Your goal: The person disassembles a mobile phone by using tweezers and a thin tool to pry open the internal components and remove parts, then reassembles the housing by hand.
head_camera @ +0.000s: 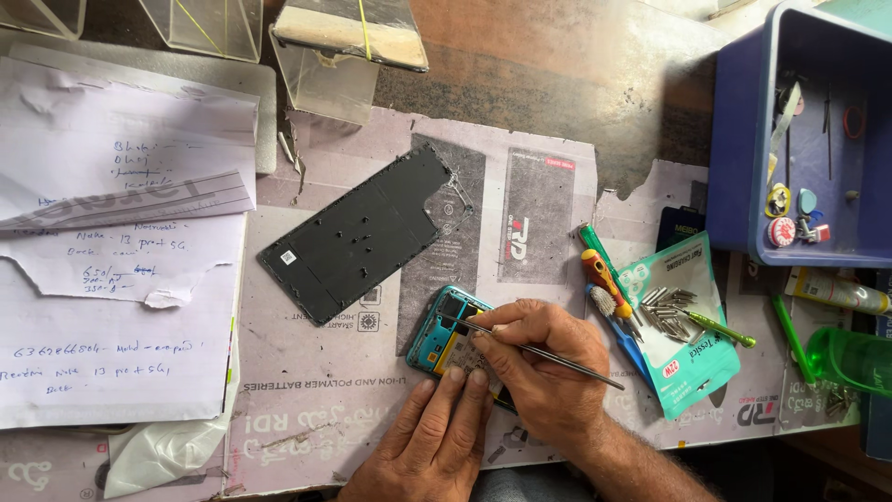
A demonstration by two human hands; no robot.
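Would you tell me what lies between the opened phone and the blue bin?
In the head view, between the opened phone and the blue bin lie screwdrivers and a teal packet carrying loose screwdriver bits.

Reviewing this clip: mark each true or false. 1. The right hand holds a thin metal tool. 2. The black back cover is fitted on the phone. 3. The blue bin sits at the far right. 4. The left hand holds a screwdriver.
1. True: the right hand holds a thin metal tool over the phone.
2. False: the back cover lies apart on the mat.
3. True: blue bin.
4. False: the left hand steadies the phone.
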